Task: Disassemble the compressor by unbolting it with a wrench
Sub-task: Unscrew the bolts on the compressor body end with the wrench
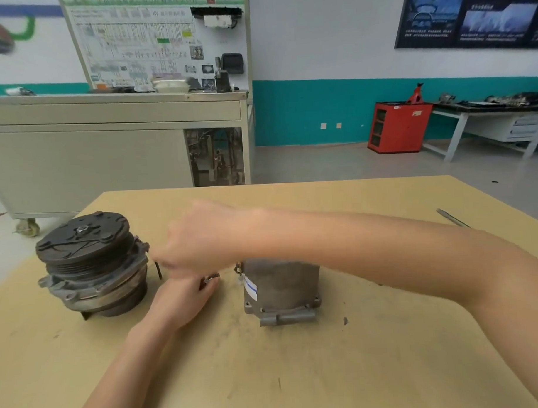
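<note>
Scuffed tan tabletop (pixel 328 369), ribbed metal compressor (pixel 93 265)

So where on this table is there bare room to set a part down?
Free: the near table in front of pulley half and housing; the far strip behind the right forearm; the right side between housing and tool. Crowded: the gap between pulley half and housing, where the right hand hovers over the left hand pinching a small part.

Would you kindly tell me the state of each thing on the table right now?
Pulley section: upright, clutch plate on top.
Housing: standing on end, separate.
Left hand: on the table, pinching a small metal part.
Right hand: blurred, grip unclear.
Metal tool: lying untouched, far right.
</note>
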Demonstrator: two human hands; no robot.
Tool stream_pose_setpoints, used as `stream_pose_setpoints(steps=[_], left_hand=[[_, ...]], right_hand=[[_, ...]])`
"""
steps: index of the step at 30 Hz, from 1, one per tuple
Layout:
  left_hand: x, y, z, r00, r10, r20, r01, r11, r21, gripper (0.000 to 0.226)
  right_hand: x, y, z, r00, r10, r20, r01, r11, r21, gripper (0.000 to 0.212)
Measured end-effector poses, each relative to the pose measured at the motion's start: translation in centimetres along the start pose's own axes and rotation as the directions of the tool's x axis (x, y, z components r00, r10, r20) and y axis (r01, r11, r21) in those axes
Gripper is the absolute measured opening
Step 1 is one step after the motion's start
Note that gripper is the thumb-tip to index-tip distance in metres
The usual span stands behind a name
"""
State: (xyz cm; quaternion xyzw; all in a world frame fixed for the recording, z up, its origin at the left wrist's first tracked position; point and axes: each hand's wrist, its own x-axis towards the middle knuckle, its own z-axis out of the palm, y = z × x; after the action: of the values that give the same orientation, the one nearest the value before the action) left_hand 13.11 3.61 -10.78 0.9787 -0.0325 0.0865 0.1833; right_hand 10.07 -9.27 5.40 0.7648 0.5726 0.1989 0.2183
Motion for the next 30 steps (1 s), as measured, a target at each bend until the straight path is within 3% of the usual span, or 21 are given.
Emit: stream_pose_setpoints(steps=[2, 3, 5, 7, 9, 11, 14, 16, 17, 18, 20, 22, 23, 24, 26, 28, 30], left_hand=[[0.0, 0.2, 0.0, 1.000, -0.005, 0.025, 0.004, 0.999, 0.033, 0.026], [0.0, 0.4, 0.1, 0.999, -0.007, 0.046, 0.005, 0.999, 0.052, 0.026], [0.0, 0.5, 0.1, 0.999, -0.001, 0.035, -0.002, 0.997, 0.077, 0.024], [0.0, 0.4, 0.2, 1.000, -0.021, -0.002, 0.021, 0.999, 0.024, 0.023], [0.1, 0.3, 0.3, 0.999, -0.030, -0.014, 0.030, 0.999, 0.013, 0.023], [0.1, 0.3, 0.3, 1.000, -0.030, -0.005, 0.030, 0.999, 0.016, 0.022], [0.0, 0.1, 0.2, 1.000, -0.029, -0.003, 0.029, 1.000, -0.002, 0.022], [0.0, 0.0, 0.0, 1.000, -0.025, 0.008, 0.025, 1.000, -0.008, 0.022], [0.0, 0.0, -0.1, 1.000, -0.023, 0.013, 0.023, 1.000, -0.008, 0.022], [0.1, -0.1, -0.1, 1.000, -0.021, 0.013, 0.021, 1.000, -0.009, 0.022], [0.2, -0.1, -0.2, 1.000, -0.011, 0.011, 0.011, 1.000, -0.005, 0.022], [0.2, -0.1, -0.4, 1.000, -0.011, 0.016, 0.011, 1.000, 0.005, 0.022], [0.1, -0.2, -0.4, 1.000, -0.011, 0.018, 0.011, 1.000, 0.008, 0.022], [0.1, -0.2, -0.4, 1.000, -0.009, 0.019, 0.009, 1.000, 0.009, 0.021], [0.1, -0.2, -0.6, 1.000, -0.003, 0.023, 0.003, 1.000, 0.007, 0.021], [0.2, -0.2, -0.7, 0.999, 0.001, 0.036, -0.001, 1.000, 0.001, 0.022], [0.0, -0.2, -0.8, 0.998, -0.007, 0.056, 0.007, 1.000, 0.001, 0.025]], right_hand=[[-4.2, -2.5, -0.8, 0.989, -0.071, -0.128, 0.061, 0.995, -0.080, 0.017], [-6.4, -3.0, -0.7, 0.961, -0.065, -0.270, 0.055, 0.997, -0.045, 0.020], [-11.0, -2.8, 0.2, 0.849, 0.013, -0.528, 0.003, 1.000, 0.028, 0.032], [-15.2, -2.0, 0.8, 0.719, 0.192, -0.668, -0.133, 0.981, 0.140, 0.044], [-18.3, -1.1, 1.8, 0.560, 0.467, -0.685, -0.248, 0.883, 0.399, 0.041], [-20.2, -0.8, 3.4, 0.339, 0.741, -0.580, -0.302, 0.670, 0.678, 0.024], [-20.6, 0.6, 5.9, 0.002, 0.980, -0.199, -0.133, 0.198, 0.971, 0.009], [-19.9, 3.0, 7.4, -0.110, 0.993, 0.051, -0.027, -0.054, 0.998, 0.010], [-19.2, 4.6, 8.3, -0.124, 0.979, 0.162, 0.002, -0.163, 0.987, 0.013], [-18.2, 6.2, 9.2, -0.106, 0.959, 0.262, 0.000, -0.264, 0.965, 0.016], [-15.4, 9.0, 10.8, -0.002, 0.906, 0.424, -0.100, -0.422, 0.901, 0.016], [-11.6, 11.1, 11.5, 0.149, 0.847, 0.511, -0.316, -0.449, 0.836, 0.019], [-9.5, 11.8, 11.3, 0.236, 0.821, 0.520, -0.440, -0.387, 0.810, 0.021], [-7.2, 12.3, 10.9, 0.340, 0.798, 0.498, -0.547, -0.263, 0.795, 0.023], [-2.7, 12.1, 9.2, 0.602, 0.703, 0.380, -0.621, 0.112, 0.776, 0.029], [1.0, 9.8, 6.5, 0.831, 0.505, 0.234, -0.516, 0.542, 0.664, 0.031], [2.9, 5.8, 4.1, 0.943, 0.304, 0.135, -0.332, 0.861, 0.385, 0.023]])
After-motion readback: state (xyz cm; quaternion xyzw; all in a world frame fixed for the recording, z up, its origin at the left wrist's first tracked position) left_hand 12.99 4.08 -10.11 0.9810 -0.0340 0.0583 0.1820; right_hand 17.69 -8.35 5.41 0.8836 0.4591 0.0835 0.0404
